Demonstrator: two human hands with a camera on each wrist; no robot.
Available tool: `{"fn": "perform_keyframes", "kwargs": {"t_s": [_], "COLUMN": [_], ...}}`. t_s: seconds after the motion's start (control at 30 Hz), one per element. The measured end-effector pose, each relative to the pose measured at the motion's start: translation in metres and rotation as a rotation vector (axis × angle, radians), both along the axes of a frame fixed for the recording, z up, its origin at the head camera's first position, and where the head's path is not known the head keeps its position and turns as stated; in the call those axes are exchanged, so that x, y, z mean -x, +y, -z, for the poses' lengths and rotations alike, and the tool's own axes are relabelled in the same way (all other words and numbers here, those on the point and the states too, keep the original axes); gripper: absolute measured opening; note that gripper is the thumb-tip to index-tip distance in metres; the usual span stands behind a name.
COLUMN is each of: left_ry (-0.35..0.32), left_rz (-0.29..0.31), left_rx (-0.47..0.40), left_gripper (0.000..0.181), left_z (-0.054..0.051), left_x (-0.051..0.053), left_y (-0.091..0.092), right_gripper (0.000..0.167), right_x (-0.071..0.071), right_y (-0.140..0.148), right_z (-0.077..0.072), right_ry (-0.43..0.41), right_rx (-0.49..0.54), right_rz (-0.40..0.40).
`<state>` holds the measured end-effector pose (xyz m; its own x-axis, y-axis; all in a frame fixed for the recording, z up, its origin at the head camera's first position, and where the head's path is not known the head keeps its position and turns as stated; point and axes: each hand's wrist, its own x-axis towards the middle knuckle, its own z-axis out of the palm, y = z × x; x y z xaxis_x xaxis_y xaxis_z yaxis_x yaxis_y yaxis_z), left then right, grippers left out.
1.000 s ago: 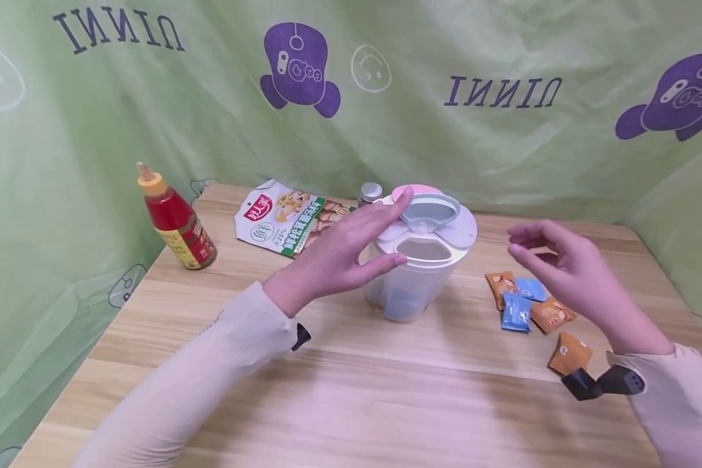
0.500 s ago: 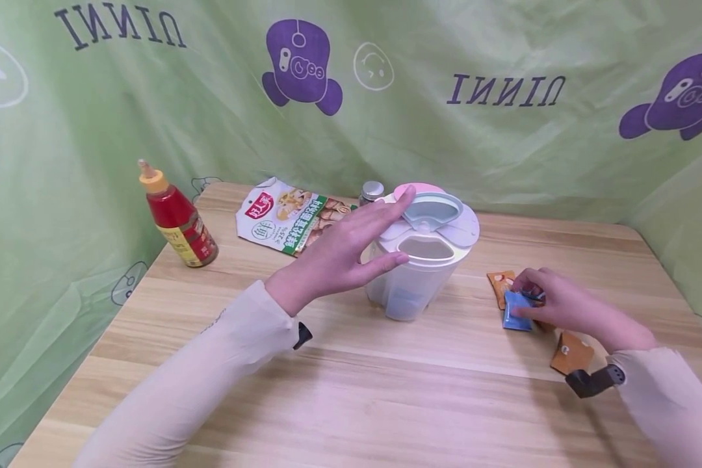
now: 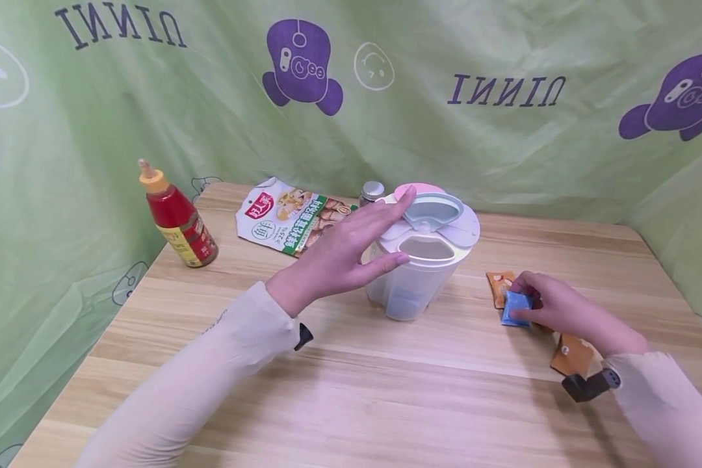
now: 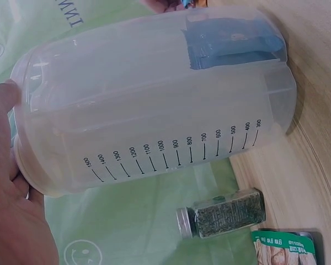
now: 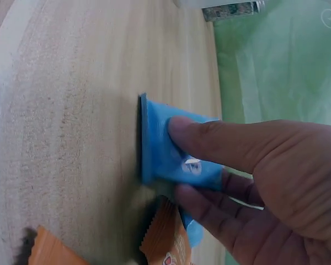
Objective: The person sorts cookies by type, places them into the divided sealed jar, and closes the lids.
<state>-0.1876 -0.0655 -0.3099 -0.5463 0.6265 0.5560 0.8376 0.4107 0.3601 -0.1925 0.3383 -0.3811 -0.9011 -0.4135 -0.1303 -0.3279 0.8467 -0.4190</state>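
My left hand [image 3: 345, 250] rests on the lid of a translucent container [image 3: 418, 283], its fingers and thumb lying fairly straight across the top. A pale blue flap [image 3: 429, 214] stands raised above the lid, and the front opening [image 3: 426, 249] is uncovered. Inside the container, the left wrist view shows a blue packet [image 4: 231, 44] near the base. To the right, my right hand [image 3: 552, 302] pinches another small blue packet [image 5: 157, 146] between thumb and fingers, low over the table. Orange packets [image 3: 499, 286] lie around that hand, one [image 3: 572, 355] nearer the wrist; others are partly hidden beneath it.
A red sauce bottle [image 3: 181, 224] with a yellow cap stands at the left. Behind my left hand lies a printed food pouch [image 3: 286, 218]. A jar of dried herbs [image 4: 229, 213] stands behind the container. Green printed cloth [image 3: 503, 149] hangs behind the wooden table [image 3: 351, 396].
My right hand has come down from above the packets and taken hold of a blue one, lifting it slightly. The left hand has stayed on the container's lid.
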Motion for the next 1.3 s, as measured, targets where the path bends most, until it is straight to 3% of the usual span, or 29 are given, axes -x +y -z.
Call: {"fn": "perform_keyframes", "kwargs": {"t_s": [0.23,0.47,0.63,0.83,0.93,1.03,1.17,1.3], "left_ry": [0.013,0.018,0.015,0.006,0.006,0.006,0.007,0.009], "left_rz": [0.012,0.022,0.019,0.015,0.015,0.015,0.015,0.017], "left_rx": [-0.007,-0.015,-0.023,-0.013,-0.009,-0.012,-0.017,-0.024], "left_gripper": [0.080,0.080,0.080,0.080,0.080,0.080,0.080,0.081], "left_z": [0.000,0.001,0.002,0.000,0.000,0.000,0.000,0.000], "left_x": [0.001,0.002,0.001,0.001,0.001,0.001,0.002,0.001], "left_y": [0.000,0.000,0.000,-0.001,-0.001,-0.001,0.000,-0.001], "right_gripper": [0.015,0.018,0.025,0.029,0.026,0.024,0.024,0.023], "right_x": [-0.005,-0.010,-0.013,-0.015,-0.019,-0.022,-0.026,-0.030], "right_y": [0.009,0.017,0.015,0.001,-0.009,-0.020,-0.035,-0.050], "right_z": [0.000,0.000,-0.009,-0.032,-0.049,-0.068,-0.092,-0.110], "right_ry": [0.087,0.126,0.122,0.209,0.251,0.265,0.277,0.303], "right_rx": [0.078,0.139,0.235,0.462,0.561,0.756,1.030,1.161], "right_rz": [-0.010,0.016,0.096,0.251,0.290,0.267,0.171,0.096]}}
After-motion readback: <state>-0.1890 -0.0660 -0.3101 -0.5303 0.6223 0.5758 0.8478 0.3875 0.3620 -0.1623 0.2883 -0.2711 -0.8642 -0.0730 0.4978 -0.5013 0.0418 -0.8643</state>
